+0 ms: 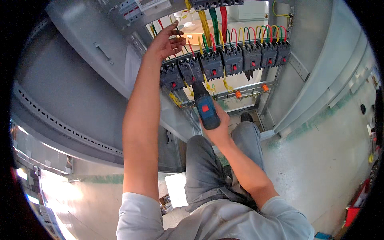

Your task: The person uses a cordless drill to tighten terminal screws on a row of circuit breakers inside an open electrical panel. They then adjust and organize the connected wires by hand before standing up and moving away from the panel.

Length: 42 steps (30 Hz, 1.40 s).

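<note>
The driver is in front of the row of breakers, with its dark nose pointing up to the lower part of the second breaker from the left; whether the tip touches, I cannot tell. The right hand is closed around it from the right side and from below, so most of the grip is hidden. The left hand is raised beside the upper left end of the row, with its fingers half bent and a little apart. A thin dark wire passes near these fingers, but I cannot tell if they have hold of it.

The driver looks compact and rigid, and I judge it moderately heavy, with its weight mostly in the body. It is best to take it by the grip, with the whole palm, and to keep the nose free. The casing is probably not slippery. The breakers look hard, but their plastic edges may chip. The wires are probably springy, so a pinch near the end should guide them best.
</note>
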Tool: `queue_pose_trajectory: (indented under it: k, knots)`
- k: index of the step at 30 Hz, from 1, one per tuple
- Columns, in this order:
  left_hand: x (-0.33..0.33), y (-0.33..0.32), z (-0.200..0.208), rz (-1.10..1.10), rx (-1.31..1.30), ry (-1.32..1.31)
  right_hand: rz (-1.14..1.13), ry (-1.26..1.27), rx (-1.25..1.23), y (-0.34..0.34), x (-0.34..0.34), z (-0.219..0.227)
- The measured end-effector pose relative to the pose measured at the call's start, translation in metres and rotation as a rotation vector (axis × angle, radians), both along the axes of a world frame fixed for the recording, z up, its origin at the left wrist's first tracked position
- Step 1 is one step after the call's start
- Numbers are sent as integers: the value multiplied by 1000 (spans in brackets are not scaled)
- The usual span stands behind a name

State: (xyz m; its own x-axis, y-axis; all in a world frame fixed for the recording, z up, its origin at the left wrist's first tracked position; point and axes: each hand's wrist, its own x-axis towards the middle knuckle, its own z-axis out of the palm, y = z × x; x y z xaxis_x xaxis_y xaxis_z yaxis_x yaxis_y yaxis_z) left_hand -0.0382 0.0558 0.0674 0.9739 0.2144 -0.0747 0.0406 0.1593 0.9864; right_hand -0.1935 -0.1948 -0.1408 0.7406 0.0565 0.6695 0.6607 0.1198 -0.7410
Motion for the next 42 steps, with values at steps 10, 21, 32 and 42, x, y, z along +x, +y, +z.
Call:
queue_pose_trajectory:
  k: [10, 21, 32, 42]
  knots:
    - [-34, -10, -4, -345, 117, 209, -60, 96, -50, 28, 9, 9]
    - [-9, 2, -52, -226, 74, -196, -47, 37, -39, 27, 16, 5]
    - [-5, 3, -76, -14, 698, -369, -41, 123, -108, 21, 10, 9]
    - [-6, -13, -82, 169, 890, -419, -83, 25, -56, 32, 14, -3]
